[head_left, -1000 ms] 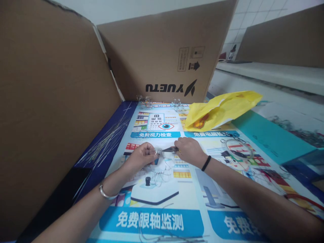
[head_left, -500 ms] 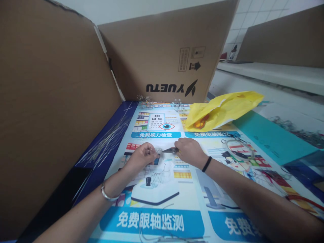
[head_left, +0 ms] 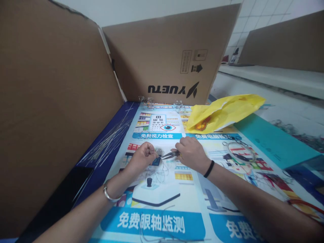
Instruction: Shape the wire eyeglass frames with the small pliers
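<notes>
My left hand (head_left: 144,157), with a silver bangle at the wrist, pinches a small piece of thin wirework (head_left: 159,152) near the middle of the printed sheet. From the right, my right hand (head_left: 191,152) grips dark-jawed pliers (head_left: 171,155), whose tips point left, slightly parted, close beside the wirework and my left fingertips. Whether the tips touch the wire is too small to tell. Fine wire loops (head_left: 162,172) hang or lie just below the pliers. The pliers' handles are hidden in my right fist.
Straight wires (head_left: 106,141) lie on the blue strip at the left. A yellow bag (head_left: 227,111) with orange items rests at the back right, near a teal sheet (head_left: 275,141). Cardboard panels (head_left: 162,60) stand behind and left. A clear round dish (head_left: 240,151) sits at the right.
The pliers' jaws have parted a little and tilted, their tips slightly lower. The wire loops below have shifted. The whole view has moved slightly.
</notes>
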Motion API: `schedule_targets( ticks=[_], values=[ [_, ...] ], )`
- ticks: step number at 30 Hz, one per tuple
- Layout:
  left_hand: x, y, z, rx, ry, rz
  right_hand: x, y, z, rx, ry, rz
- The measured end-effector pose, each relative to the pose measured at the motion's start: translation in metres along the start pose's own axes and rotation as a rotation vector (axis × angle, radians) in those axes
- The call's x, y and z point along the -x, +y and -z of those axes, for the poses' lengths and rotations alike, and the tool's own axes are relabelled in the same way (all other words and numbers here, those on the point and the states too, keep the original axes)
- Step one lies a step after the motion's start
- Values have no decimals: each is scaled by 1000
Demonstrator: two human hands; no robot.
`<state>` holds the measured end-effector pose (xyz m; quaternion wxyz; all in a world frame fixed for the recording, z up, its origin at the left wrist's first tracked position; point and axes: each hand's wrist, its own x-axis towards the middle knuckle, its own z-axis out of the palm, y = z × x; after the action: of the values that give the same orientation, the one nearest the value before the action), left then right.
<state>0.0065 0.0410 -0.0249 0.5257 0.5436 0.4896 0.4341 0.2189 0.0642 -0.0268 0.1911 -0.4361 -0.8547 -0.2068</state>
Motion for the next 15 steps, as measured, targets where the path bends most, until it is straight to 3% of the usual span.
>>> schedule_targets(
  ticks=[6,15],
  values=[
    [-2,-5,-2,-55,54,-64,-2,-12,10,100,-76,-69],
    [1,-4,-4,-143,41,-105,-5,-19,18,145,-136,-162]
  ],
)
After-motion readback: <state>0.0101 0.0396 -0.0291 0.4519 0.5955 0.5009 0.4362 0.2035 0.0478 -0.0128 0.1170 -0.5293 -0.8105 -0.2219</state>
